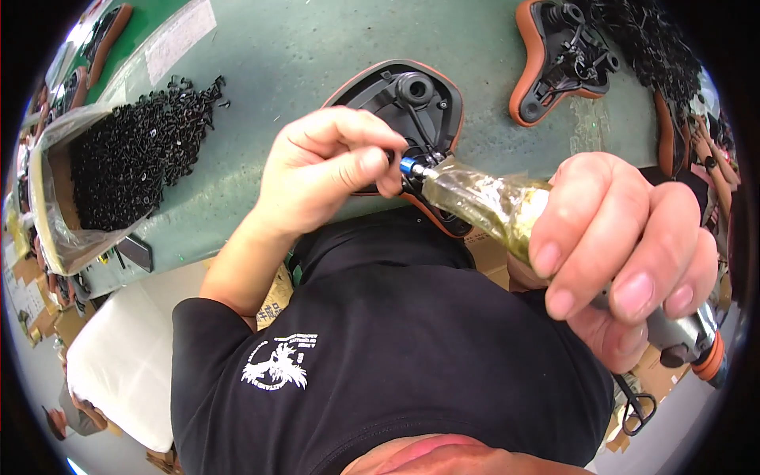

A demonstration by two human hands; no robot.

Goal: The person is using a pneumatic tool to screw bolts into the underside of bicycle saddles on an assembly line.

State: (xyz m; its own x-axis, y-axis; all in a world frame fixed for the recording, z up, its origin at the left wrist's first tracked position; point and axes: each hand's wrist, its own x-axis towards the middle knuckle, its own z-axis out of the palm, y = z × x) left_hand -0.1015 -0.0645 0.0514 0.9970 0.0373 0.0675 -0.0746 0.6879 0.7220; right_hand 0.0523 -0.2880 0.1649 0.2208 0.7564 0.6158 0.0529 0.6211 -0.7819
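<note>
My left hand (317, 170) is closed in a pinch on a small black screw (389, 156), whose head end is mostly hidden by the fingers. Just right of it is the blue tip (408, 165) of a power screwdriver (483, 198), its nose wrapped in yellowish clear tape. Wrapped around the screwdriver's body is my right hand (625, 245); the tool's grey and orange rear end shows below the palm. Under the left hand, a bicycle saddle (447, 99) lies upside down on the green table (269, 55), its brown rim and black underside showing. Part of the saddle is hidden by my hand and the tool.
On the left, an open box lined with plastic (49, 186) spills a heap of black screws (134, 150) onto the table. Another upturned saddle (532, 59) lies at the far right, beside a pile of black parts (653, 43). A dark phone-like slab (134, 252) sits near the table edge.
</note>
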